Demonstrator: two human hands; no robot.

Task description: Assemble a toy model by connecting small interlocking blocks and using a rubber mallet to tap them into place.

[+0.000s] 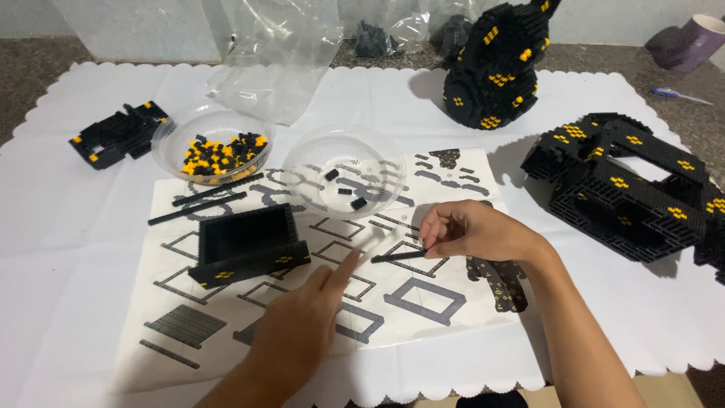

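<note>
Right hand pinches 1 thin black strip of small plastic bricks at its right end, low over the printed paper instruction sheet. Judged light, stiff, snap-prone: hold near midspan. Left hand fingers spread, empty.

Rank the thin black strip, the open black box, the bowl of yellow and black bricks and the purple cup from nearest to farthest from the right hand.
From the right hand:
1. Thin black strip: pinched in its fingers.
2. Open black box: to its left, on the instruction sheet.
3. Bowl of bricks: far left, behind the box.
4. Purple cup: top right corner.
</note>
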